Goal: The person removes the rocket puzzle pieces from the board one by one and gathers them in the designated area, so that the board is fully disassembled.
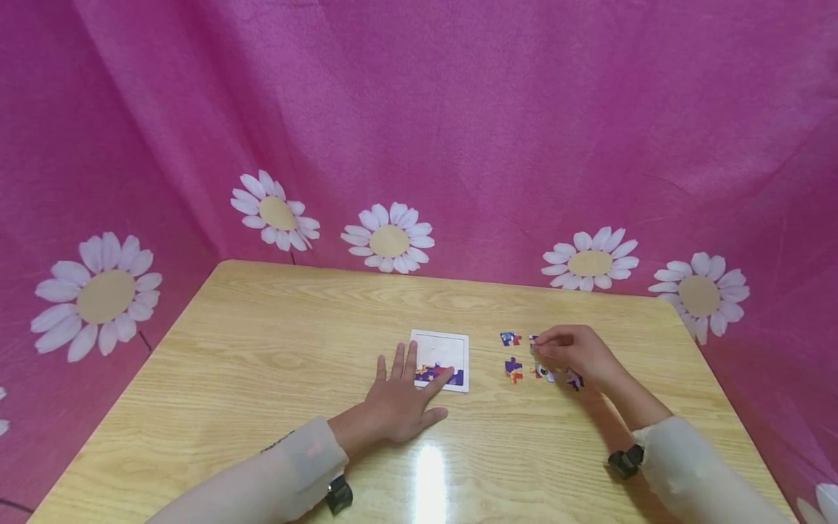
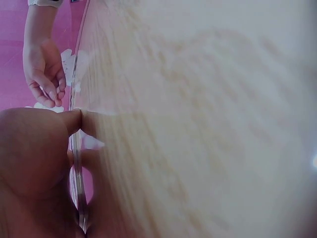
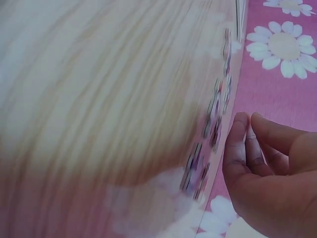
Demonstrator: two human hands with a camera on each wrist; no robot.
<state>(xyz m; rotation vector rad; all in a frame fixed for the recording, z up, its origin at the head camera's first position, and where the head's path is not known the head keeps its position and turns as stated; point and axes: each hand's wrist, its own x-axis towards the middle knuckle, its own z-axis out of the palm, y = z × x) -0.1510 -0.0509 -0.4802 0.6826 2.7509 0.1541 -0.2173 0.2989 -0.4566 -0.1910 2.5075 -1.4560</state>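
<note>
My left hand (image 1: 402, 404) lies with spread, straight fingers beside a white square puzzle tray (image 1: 439, 334). Its index finger reaches over the joined purple-and-red puzzle pieces (image 1: 457, 378) along the tray's near side. To the right, my right hand (image 1: 579, 356) is above a group of loose jigsaw pieces (image 1: 513, 370), partly hiding them. In the right wrist view, that hand (image 3: 277, 173) has bent fingers, with thumb and index tips close but apart and nothing visible between them. The loose pieces (image 3: 200, 161) appear edge-on beside it.
The wooden table (image 1: 294, 320) carries the tray and pieces, with a light reflection near its front. Behind and beside it hangs a pink cloth (image 1: 458, 145) with white daisies. Each wrist bears a black strap device (image 1: 625, 462).
</note>
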